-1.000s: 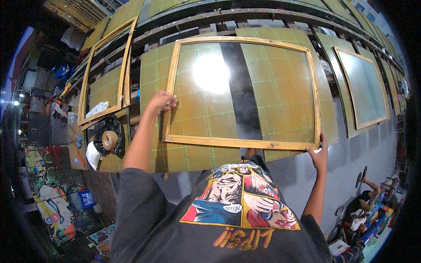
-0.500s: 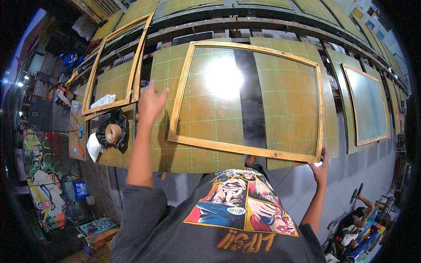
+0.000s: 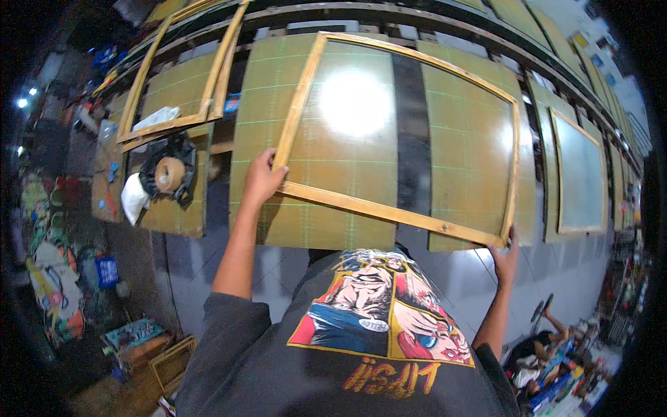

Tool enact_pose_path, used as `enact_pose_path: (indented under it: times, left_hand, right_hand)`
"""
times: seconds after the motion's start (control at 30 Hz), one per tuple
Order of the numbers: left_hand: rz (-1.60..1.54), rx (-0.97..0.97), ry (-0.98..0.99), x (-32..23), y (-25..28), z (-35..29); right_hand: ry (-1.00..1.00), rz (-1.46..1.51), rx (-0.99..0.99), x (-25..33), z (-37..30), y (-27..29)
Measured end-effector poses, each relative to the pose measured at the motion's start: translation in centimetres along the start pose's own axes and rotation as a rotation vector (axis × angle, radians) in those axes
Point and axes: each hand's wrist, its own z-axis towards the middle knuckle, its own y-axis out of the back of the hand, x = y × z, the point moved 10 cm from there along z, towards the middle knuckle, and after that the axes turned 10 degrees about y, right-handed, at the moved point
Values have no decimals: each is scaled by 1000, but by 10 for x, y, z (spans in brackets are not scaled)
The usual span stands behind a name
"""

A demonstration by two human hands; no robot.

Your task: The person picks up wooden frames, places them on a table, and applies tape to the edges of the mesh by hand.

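A large wooden screen-printing frame [image 3: 417,221] with a see-through mesh lies slightly tilted over the boards in front of me, and a bright light reflects in it. My left hand [image 3: 264,178] is closed on its near left corner, thumb over the wood. At the near right corner, my right hand [image 3: 505,258] grips the edge, its fingertips partly hidden by the frame. Beneath the mesh show greenish-brown boards [image 3: 271,76] with green grid lines, and a dark gap runs between them.
On the left stand empty wooden frames [image 3: 217,76], a roll of brown tape [image 3: 169,174] on a black bag, and a white cloth-like item [image 3: 134,198]. Another mesh frame [image 3: 581,174] lies on the right boards. A dark rail [image 3: 445,31] runs behind.
My left hand has come from beside the screen-printing frame to its near left corner and taken hold. The frame's left side sits farther away and higher in view. My right hand keeps its corner.
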Motion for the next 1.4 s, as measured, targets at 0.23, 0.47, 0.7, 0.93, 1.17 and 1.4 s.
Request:
enact_pose_path:
  times: [0.23,0.47,0.7,0.93,1.17,1.4]
  left_hand:
    - [-119,22,-36,7,-10,-1]
    - [71,-10,-44,16,-11,4]
    - [329,-491,-392,-59,7,-69]
    - [60,-216,-417,-171,-108,-175]
    - [-133,415,-544,-343,-333,-275]
    - [-121,663,-721,-468,-464,-335]
  right_hand:
    - [-20,-45,-27,-4,2,2]
    - [-207,166,-53,-7,23,3]
    - [-191,314,-163,-22,3,20]
    - [-248,239,-430,-114,-66,105]
    - [-414,405,-533,-199,-135,160]
    - [-484,297,-515,-256,-130,248]
